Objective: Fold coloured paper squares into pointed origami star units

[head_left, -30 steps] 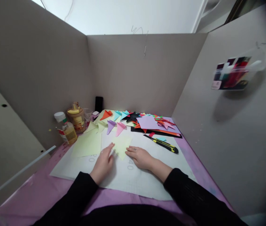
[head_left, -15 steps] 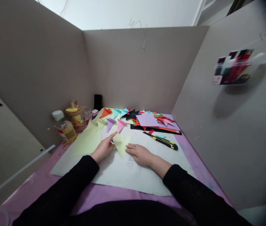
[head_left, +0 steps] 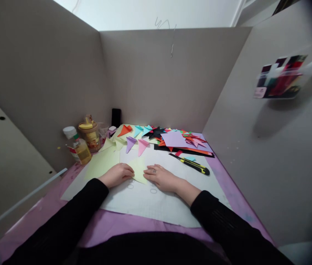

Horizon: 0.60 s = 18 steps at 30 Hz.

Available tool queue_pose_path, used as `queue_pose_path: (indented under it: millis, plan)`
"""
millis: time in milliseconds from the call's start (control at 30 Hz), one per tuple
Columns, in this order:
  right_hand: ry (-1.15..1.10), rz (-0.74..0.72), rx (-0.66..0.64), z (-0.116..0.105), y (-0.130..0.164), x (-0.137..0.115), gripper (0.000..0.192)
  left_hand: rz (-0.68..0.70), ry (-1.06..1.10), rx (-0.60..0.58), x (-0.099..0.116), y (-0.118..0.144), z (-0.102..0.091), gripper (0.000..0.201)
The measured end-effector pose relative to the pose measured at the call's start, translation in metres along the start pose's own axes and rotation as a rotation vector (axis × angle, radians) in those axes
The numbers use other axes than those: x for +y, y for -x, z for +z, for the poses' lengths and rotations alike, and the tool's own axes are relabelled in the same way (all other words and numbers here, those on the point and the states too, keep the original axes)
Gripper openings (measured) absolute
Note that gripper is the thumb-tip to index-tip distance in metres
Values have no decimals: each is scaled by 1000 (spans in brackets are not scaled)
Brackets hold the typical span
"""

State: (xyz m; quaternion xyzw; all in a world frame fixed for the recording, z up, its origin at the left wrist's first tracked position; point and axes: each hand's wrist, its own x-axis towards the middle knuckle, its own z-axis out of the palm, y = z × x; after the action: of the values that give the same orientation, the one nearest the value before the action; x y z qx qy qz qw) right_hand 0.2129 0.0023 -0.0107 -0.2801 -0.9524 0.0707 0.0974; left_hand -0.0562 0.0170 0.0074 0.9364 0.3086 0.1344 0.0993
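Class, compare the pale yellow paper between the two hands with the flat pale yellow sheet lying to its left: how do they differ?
The folded paper is a smaller triangle; the flat sheet is larger and four-sided. The left hand and right hand touch the folded paper; the flat sheet lies untouched. Both are pale yellow and rest on the white mat.

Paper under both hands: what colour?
Pale yellow-green paper, pressed between left hand and right hand; head view.
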Motion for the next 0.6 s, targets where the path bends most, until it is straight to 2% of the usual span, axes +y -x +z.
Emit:
queue_pose_path:
  millis: [233,400,600]
  plan:
    - [-58,-150,29,5,9,5,31,-56,208,-138,-19,-15,-8,26]
    - [-142,-194,131,8,8,4,26,-148,125,-234,-22,-40,-15,24]
    - [-185,-217,231,12,7,5,20,-244,115,-324,-22,-64,-8,25]
